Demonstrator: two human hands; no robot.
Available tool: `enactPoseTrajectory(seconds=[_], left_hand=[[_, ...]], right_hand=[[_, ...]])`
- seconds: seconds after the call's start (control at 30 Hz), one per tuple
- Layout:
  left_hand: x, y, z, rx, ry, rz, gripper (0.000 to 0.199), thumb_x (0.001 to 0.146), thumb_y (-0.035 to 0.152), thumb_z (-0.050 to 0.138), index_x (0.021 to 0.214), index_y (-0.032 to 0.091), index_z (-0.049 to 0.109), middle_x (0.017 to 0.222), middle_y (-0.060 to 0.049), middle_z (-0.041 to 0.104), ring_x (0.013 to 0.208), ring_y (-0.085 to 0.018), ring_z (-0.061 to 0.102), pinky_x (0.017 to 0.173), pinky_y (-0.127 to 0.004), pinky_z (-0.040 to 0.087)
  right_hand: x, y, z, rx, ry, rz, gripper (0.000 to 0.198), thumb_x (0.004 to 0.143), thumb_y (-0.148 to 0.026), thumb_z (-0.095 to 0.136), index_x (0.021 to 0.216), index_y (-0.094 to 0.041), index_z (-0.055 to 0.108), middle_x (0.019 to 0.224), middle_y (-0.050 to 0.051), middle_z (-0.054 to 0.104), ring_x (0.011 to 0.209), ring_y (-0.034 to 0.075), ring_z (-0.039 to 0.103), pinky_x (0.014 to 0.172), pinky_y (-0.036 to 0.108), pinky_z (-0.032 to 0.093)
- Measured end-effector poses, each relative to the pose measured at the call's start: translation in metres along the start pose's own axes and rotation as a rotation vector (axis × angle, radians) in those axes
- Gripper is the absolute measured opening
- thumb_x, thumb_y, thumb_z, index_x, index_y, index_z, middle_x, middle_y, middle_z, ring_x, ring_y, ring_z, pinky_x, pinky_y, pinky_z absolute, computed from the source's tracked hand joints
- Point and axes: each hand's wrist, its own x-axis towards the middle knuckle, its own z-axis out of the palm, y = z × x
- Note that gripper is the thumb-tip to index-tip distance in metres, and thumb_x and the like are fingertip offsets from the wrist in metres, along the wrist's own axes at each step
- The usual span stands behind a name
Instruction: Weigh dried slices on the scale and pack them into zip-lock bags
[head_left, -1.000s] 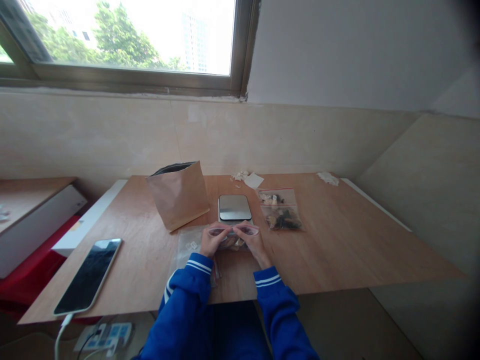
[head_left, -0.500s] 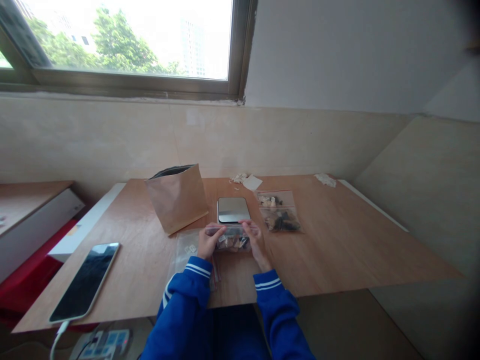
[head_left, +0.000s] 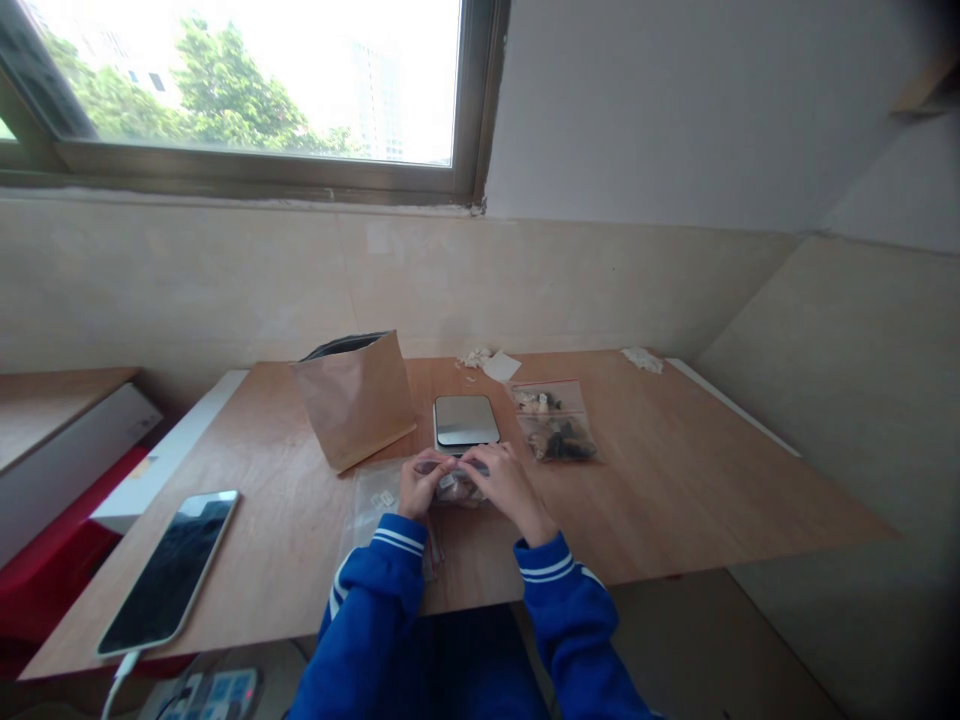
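Observation:
Between my two hands is a clear zip bag (head_left: 459,491) with small brownish pieces in it, just in front of the scale. My left hand (head_left: 421,484) pinches the bag's top edge at its left part. Close beside it, my right hand (head_left: 504,482) pinches the same edge, its fingertips near the left thumb. The fingers cover much of the bag's upper strip. A flat digital scale (head_left: 466,420) with a silver top lies right behind the hands. Under and beside my left forearm lie flat clear zip bags (head_left: 369,505) with small white bits.
A brown paper pouch (head_left: 358,400) stands open-topped at the back left. Another filled zip bag (head_left: 559,425) lies right of the scale. White scraps (head_left: 501,366) and crumpled paper (head_left: 643,359) lie along the back edge. A phone (head_left: 172,570) on a cable rests at the front left.
My right hand has slid left along the bag's top edge, from its right end to beside my left hand. My left hand keeps its hold.

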Motion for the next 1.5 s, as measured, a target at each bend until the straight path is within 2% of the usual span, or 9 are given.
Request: enactPoseTrajectory(seconds=[0.2,0.37,0.5,0.67,0.87,1.07,1.23,1.3,1.5], left_hand=[[0.0,-0.003,0.004,0.027,0.019,-0.002,0.026,0.067,0.04,0.077,0.064,0.015,0.07,0.061,-0.002,0.066,0.06,-0.015,0.059,0.059,-0.025,0.045],[0.002,-0.005,0.003,0.051,0.011,0.101,0.031,0.076,0.045,0.068,0.068,0.015,0.072,0.074,-0.007,0.071,0.074,-0.019,0.064,0.068,-0.027,0.049],[0.003,-0.009,0.001,0.039,0.032,0.085,0.028,0.076,0.043,0.07,0.078,0.015,0.069,0.072,-0.003,0.068,0.069,-0.016,0.063,0.065,-0.026,0.048],[0.002,-0.017,0.001,0.101,0.031,0.146,0.026,0.08,0.042,0.067,0.078,0.016,0.065,0.073,-0.003,0.067,0.07,-0.016,0.062,0.067,-0.025,0.047],[0.0,-0.016,0.001,0.168,0.039,0.193,0.027,0.082,0.042,0.064,0.073,0.016,0.062,0.07,-0.002,0.063,0.068,-0.015,0.059,0.065,-0.024,0.044],[-0.001,-0.013,0.003,0.131,0.051,0.13,0.034,0.079,0.05,0.064,0.073,0.016,0.064,0.068,-0.001,0.062,0.065,-0.014,0.056,0.062,-0.024,0.043],[0.0,-0.012,0.003,0.042,0.246,0.003,0.057,0.078,0.069,0.052,0.063,0.015,0.062,0.05,0.002,0.051,0.047,-0.01,0.041,0.045,-0.022,0.031],[0.0,-0.01,0.003,-0.018,0.289,-0.06,0.063,0.077,0.073,0.048,0.062,0.014,0.063,0.046,0.001,0.051,0.042,-0.009,0.038,0.042,-0.023,0.027],[0.0,-0.011,0.002,-0.086,0.216,-0.103,0.066,0.076,0.074,0.049,0.055,0.014,0.062,0.046,-0.003,0.057,0.041,-0.01,0.043,0.041,-0.023,0.026]], right_hand=[[-0.001,0.004,0.008,-0.082,0.056,0.041,0.022,0.092,-0.015,0.053,0.076,-0.021,0.065,0.078,0.001,0.072,0.073,0.016,0.061,0.077,0.03,0.031],[-0.003,0.002,0.007,-0.088,0.094,0.073,0.023,0.093,-0.016,0.051,0.077,-0.022,0.066,0.078,0.001,0.072,0.074,0.017,0.061,0.075,0.03,0.03],[-0.005,0.0,0.002,-0.074,0.064,0.061,0.02,0.095,-0.022,0.05,0.082,-0.021,0.065,0.083,0.002,0.073,0.078,0.018,0.063,0.076,0.03,0.032],[-0.003,-0.006,0.003,-0.085,0.03,0.026,0.019,0.096,-0.031,0.051,0.087,-0.02,0.064,0.088,0.003,0.072,0.084,0.02,0.064,0.08,0.031,0.033],[0.001,-0.011,0.012,-0.174,0.001,0.014,0.021,0.096,-0.02,0.047,0.084,-0.021,0.064,0.083,0.004,0.072,0.08,0.019,0.063,0.075,0.031,0.032],[0.0,-0.011,0.015,-0.144,0.058,0.068,0.021,0.096,-0.018,0.048,0.083,-0.021,0.065,0.079,0.001,0.072,0.076,0.017,0.063,0.077,0.031,0.032],[-0.004,0.0,0.004,-0.093,0.044,0.056,0.022,0.095,-0.033,0.054,0.081,-0.022,0.068,0.082,0.002,0.073,0.081,0.018,0.064,0.077,0.03,0.033],[-0.007,0.008,-0.001,-0.086,0.036,0.07,0.025,0.094,-0.034,0.054,0.078,-0.022,0.07,0.081,0.002,0.074,0.078,0.018,0.064,0.076,0.031,0.033],[-0.016,0.022,-0.009,0.016,-0.013,0.076,0.024,0.094,-0.025,0.053,0.083,-0.026,0.075,0.079,-0.001,0.075,0.072,0.016,0.065,0.078,0.03,0.036]])
